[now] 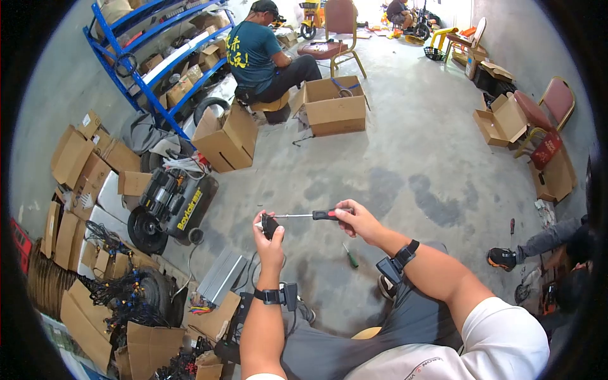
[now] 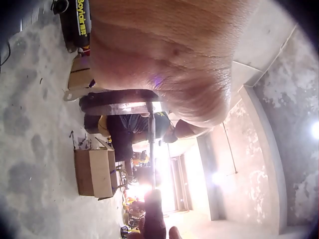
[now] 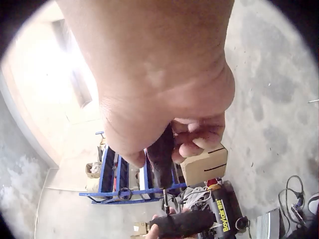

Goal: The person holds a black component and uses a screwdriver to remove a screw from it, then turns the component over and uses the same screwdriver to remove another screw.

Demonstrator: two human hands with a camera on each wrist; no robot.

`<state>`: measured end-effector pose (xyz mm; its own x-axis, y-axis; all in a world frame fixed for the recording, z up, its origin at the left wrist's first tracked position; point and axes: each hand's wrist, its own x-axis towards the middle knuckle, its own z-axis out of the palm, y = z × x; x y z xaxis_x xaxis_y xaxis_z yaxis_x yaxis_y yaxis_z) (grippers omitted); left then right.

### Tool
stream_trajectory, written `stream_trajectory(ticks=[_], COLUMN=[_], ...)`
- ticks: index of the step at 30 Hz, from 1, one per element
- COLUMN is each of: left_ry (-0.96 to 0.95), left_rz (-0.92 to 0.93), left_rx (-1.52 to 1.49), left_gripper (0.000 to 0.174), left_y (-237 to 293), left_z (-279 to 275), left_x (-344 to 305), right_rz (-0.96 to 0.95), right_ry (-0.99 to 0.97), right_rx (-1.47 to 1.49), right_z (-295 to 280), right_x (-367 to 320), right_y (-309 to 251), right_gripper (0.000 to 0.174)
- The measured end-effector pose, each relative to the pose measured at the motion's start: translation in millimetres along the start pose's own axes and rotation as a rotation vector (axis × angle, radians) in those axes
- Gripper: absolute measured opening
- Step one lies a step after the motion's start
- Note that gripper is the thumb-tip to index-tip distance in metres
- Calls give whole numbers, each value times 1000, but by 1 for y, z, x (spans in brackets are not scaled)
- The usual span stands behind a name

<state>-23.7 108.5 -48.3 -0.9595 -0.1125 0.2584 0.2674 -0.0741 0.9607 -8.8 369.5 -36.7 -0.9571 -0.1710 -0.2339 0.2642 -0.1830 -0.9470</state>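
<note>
My left hand [image 1: 271, 250] holds up a small black part [image 1: 271, 227] between thumb and fingers. In the left wrist view the part [image 2: 117, 102] has a rounded dark body with a shiny edge. A screwdriver [image 1: 324, 215] with a black and red handle is gripped in my right hand [image 1: 358, 221], its long metal shaft level and pointing left. The tip meets the black part, as the right wrist view also shows, where the part [image 3: 184, 224] lies crosswise below the handle [image 3: 162, 154]. What the tip works on is hidden.
A green-handled screwdriver [image 1: 351, 258] lies on the floor between the feet. To the left are a silver metal box [image 1: 221, 277], an air compressor [image 1: 180, 202] and tangled cables [image 1: 117, 291]. Ahead, a person [image 1: 259, 54] sits near open cartons [image 1: 335, 117] and blue shelving [image 1: 171, 117].
</note>
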Motion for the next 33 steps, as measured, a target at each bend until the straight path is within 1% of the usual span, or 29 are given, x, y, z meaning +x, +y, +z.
stream_trajectory(ticks=[2,4,6,8,10,13,16,20,22,23,25,29,31,32,33], left_ry=[8,8,22,19,16,22,21,33,38,39,38,50,46,80,111], left_rz=[-24,-28,-28,-29,-29,-10,1,-18,-10,-1,13,-40,-52,-77,-101], left_rx=[-29,-15,-5,-11,-18,-10,-14,-50,-45,7,65,16,20,14,11], left_gripper=[59,60,60,60,60,59,59,59,59,58,58,57,57,56,55], left_y=[-1,3,5,4,2,0,1,2,-3,-7,-6,-6,-1,1,4], left_z=[-1,0,2,3,2,2,2,0,-3,-5,-5,-1,2,3,3], left_x=[1,1,0,1,1,0,-1,-3,-5,-5,-9,-16,-17,-17,-17], right_rz=[-56,-65,-50,-54,-5,0,-63,-125,-101,-105,-18,-14,-65,-70,-101], right_ry=[-44,-75,-132,-123,-50,-38,16,-45,-44,-47,20,21,-6,-5,-61], right_rx=[40,34,19,-18,-50,-49,18,20,-87,-85,-148,-92,-42,-27,-20], right_z=[0,0,-2,-3,-3,-2,8,7,7,7,7,8,10,8,7], right_x=[-2,-1,0,0,4,3,-8,-9,-10,-9,-8,-10,-15,-15,-13], right_y=[1,2,4,3,3,-3,-9,-6,-8,-9,-11,-18,-24,-23,-22], right_gripper=[40,40,36,34,34,33,35,35,35,35,29,32,35,35,36])
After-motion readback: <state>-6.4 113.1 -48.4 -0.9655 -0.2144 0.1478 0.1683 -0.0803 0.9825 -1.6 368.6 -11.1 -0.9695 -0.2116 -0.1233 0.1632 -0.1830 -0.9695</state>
